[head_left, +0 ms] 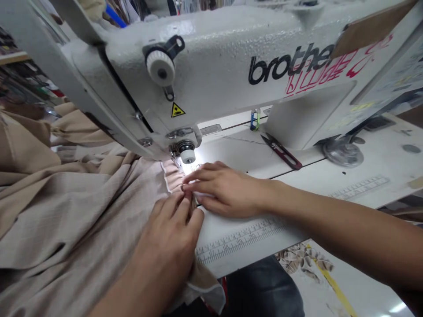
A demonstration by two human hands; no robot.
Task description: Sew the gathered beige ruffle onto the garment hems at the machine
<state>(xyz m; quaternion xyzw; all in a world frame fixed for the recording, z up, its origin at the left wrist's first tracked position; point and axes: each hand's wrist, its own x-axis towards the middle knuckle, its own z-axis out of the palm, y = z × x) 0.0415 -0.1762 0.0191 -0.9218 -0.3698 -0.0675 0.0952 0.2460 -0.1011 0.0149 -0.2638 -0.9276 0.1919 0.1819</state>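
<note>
A beige fabric (76,211) lies bunched on the white sewing table (330,185) and runs under the head of a white Brother sewing machine (231,66). Its gathered edge sits just before the presser foot (180,160), lit by the machine lamp. My left hand (172,237) lies on the cloth with fingers together, pressing the edge down. My right hand (221,189) reaches in from the right, fingers stretched out and flat, fingertips pinning the fabric edge beside the left hand's fingertips.
Red-handled thread snips (282,152) lie on the table behind my right hand. A ruler strip (238,240) runs along the table's front edge. A bobbin winder (342,152) stands at the right. More beige cloth (23,145) is piled at the left.
</note>
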